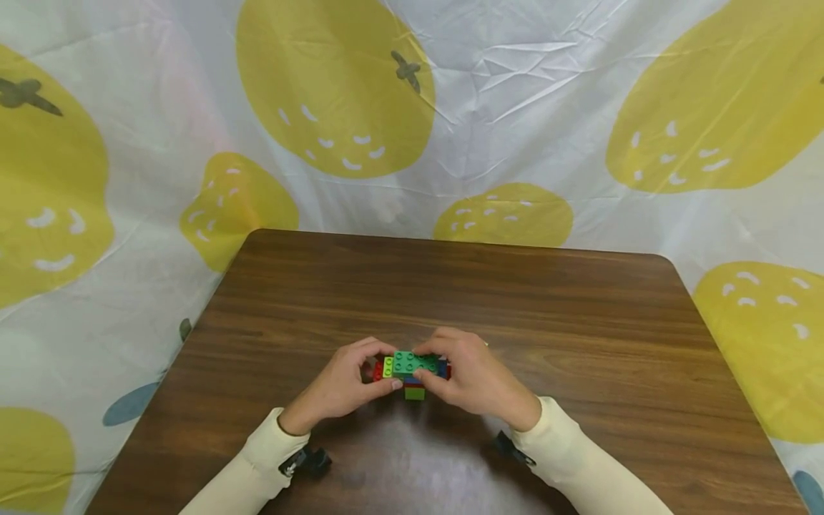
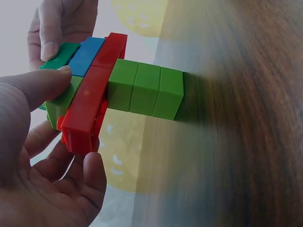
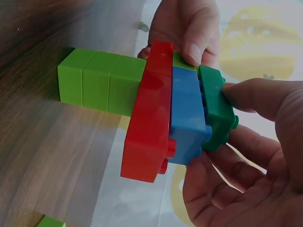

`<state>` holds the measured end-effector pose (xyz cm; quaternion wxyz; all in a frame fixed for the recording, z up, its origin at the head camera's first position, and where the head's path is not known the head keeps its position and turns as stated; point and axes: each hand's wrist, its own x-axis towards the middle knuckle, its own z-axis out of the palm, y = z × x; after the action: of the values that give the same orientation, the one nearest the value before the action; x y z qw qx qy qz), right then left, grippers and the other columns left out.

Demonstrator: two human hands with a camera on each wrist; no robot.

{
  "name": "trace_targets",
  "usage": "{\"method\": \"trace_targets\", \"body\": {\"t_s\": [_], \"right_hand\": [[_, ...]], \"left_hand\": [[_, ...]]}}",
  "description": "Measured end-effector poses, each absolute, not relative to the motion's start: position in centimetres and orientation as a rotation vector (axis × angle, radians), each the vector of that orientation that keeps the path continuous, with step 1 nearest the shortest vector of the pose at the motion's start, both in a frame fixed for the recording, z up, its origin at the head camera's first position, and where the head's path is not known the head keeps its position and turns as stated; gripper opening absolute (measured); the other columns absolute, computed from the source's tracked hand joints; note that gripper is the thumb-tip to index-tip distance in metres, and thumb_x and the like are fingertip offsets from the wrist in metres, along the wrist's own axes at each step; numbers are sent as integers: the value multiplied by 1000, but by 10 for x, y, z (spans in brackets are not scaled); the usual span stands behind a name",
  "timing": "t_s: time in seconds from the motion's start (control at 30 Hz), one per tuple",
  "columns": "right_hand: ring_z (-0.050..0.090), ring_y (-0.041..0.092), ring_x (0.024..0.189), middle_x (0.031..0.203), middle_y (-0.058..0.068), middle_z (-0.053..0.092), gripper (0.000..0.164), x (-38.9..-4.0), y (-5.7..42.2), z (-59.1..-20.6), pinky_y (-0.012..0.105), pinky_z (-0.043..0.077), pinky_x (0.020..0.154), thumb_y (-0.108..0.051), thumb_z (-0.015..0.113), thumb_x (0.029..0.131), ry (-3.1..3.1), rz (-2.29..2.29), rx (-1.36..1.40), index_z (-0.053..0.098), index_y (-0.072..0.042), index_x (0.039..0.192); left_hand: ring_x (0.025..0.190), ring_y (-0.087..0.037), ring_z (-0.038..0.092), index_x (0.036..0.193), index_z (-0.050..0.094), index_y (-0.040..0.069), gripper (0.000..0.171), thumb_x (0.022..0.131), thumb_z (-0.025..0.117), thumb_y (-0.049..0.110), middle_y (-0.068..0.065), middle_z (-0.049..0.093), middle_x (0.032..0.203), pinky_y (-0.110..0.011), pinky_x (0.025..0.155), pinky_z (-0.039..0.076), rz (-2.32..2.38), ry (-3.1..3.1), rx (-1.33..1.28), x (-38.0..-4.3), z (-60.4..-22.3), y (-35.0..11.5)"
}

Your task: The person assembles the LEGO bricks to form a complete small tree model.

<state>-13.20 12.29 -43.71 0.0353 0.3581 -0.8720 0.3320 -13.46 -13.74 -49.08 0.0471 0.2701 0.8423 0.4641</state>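
Toy building bricks form a T-shaped stack between both hands. Its stem is a column of several lime green bricks [image 2: 147, 90] standing on the table. Across the column lies a wide layer of red bricks [image 2: 87, 99], bearing a blue brick [image 3: 187, 109] and an upper lime green brick [image 2: 57, 111] side by side. A dark green brick [image 1: 405, 363] tops the stack, with a narrow, uneven gap below it in the right wrist view. My right hand [image 1: 473, 372] pinches this dark green brick. With its thumb on the near side, my left hand [image 1: 347, 379] grips the upper lime green brick.
A loose lime green brick [image 3: 52, 222] shows at the lower edge of the right wrist view. The brown wooden table [image 1: 547, 293] ends at a lemon-print cloth [image 1: 360, 207] hanging behind it. Dark wrist devices [image 1: 315, 461] hang under the sleeves.
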Motion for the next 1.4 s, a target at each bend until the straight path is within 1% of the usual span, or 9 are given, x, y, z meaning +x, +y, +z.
{"method": "trace_targets", "body": {"t_s": [0.2, 0.47, 0.67, 0.8, 0.9, 1.03, 1.2, 1.33, 1.4], "right_hand": [[56, 6, 74, 98, -4, 71, 25, -133, 123, -438, 19, 48, 63, -23, 83, 92, -2672, 1032, 1108, 79, -12, 113], [55, 8, 74, 95, -5, 69, 23, -134, 122, -440, 20, 47, 65, -23, 83, 92, -2663, 996, 1130, 78, -12, 112], [53, 8, 76, 94, -4, 67, 23, -134, 121, -437, 22, 46, 67, -24, 83, 92, -2669, 902, 1157, 78, -11, 110], [58, 13, 76, 96, -3, 68, 24, -133, 121, -432, 24, 50, 70, -24, 84, 91, -2666, 842, 1193, 78, -10, 110], [62, 15, 79, 98, -1, 69, 23, -134, 121, -431, 25, 52, 72, -24, 83, 92, -2673, 836, 1205, 78, -9, 110], [61, 14, 79, 98, -2, 69, 24, -134, 121, -434, 24, 51, 71, -25, 83, 93, -2693, 845, 1198, 78, -10, 110], [58, 14, 78, 97, -3, 67, 22, -134, 121, -437, 23, 49, 71, -25, 83, 93, -2687, 882, 1183, 77, -11, 110], [57, 11, 78, 97, -3, 68, 23, -133, 122, -439, 23, 49, 71, -25, 82, 93, -2693, 937, 1159, 77, -12, 111], [57, 10, 79, 99, -3, 68, 24, -133, 122, -441, 23, 49, 71, -26, 82, 94, -2694, 964, 1151, 77, -12, 113]], "left_hand": [[87, -16, 64, 125, 72, 16, 38, 92, 84, 30, 3, 69, 105, -27, 76, 56, 1428, 2562, 823, -135, -493, -137], [86, -10, 62, 125, 73, 17, 38, 92, 85, 30, 6, 69, 106, -26, 75, 56, 1416, 2582, 828, -136, -493, -138], [87, -12, 62, 126, 73, 18, 39, 92, 85, 31, 5, 69, 106, -26, 75, 55, 1415, 2584, 850, -135, -488, -138], [87, -13, 62, 130, 72, 19, 40, 93, 83, 33, 8, 70, 108, -27, 75, 56, 1441, 2574, 859, -135, -487, -137], [87, -15, 63, 130, 72, 22, 38, 95, 81, 33, 9, 71, 109, -28, 74, 56, 1486, 2559, 871, -135, -486, -134], [84, -16, 64, 125, 75, 27, 31, 95, 82, 30, 8, 73, 107, -29, 71, 56, 1542, 2559, 886, -135, -487, -133], [82, -9, 62, 118, 78, 26, 27, 92, 84, 27, 7, 75, 105, -29, 67, 56, 1582, 2591, 896, -136, -490, -131], [81, -9, 63, 118, 79, 25, 27, 92, 84, 27, 7, 76, 107, -29, 66, 56, 1580, 2611, 900, -136, -490, -130], [81, -11, 63, 119, 79, 24, 28, 92, 84, 28, 7, 76, 107, -29, 66, 56, 1565, 2624, 901, -134, -490, -131]]}}
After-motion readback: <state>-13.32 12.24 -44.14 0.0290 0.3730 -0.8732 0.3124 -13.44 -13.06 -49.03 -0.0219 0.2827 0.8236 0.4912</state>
